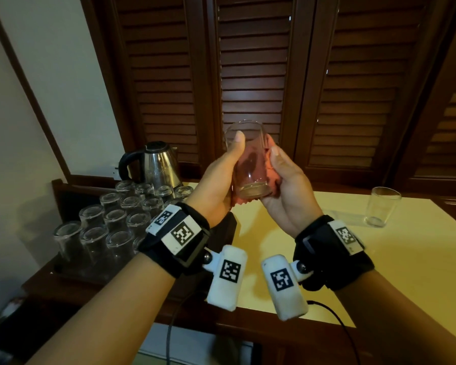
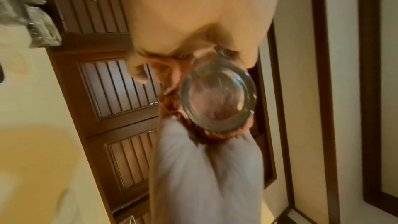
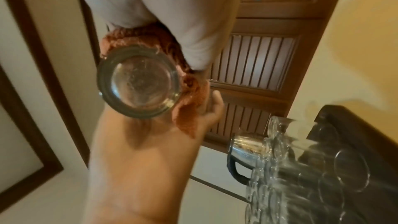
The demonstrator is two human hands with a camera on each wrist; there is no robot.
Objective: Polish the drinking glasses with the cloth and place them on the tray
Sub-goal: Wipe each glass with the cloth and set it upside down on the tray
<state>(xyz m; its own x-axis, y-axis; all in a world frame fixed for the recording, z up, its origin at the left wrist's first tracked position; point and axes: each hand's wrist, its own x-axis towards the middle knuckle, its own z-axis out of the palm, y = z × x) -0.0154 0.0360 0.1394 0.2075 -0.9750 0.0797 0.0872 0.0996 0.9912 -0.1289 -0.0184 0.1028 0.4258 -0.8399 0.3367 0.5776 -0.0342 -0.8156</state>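
Observation:
A clear drinking glass (image 1: 250,164) is held upright in the air above the yellow table (image 1: 379,259). My left hand (image 1: 229,164) grips its left side, thumb up near the rim. My right hand (image 1: 282,175) holds an orange-red cloth (image 1: 270,151) against the glass's right and far side, with the cloth wrapped partly behind it. Both wrist views look at the thick base of the glass (image 2: 217,98) (image 3: 137,81), with the cloth (image 2: 172,103) (image 3: 189,94) bunched beside it. The dark tray (image 1: 63,191) at the left carries several glasses (image 1: 116,219) standing upside down.
A steel kettle (image 1: 158,164) with a black handle stands behind the tray. One more upright glass (image 1: 382,206) stands on the yellow table at the right. Dark wooden louvred shutters (image 1: 248,61) fill the wall behind. A black cable (image 1: 337,320) runs over the table's near edge.

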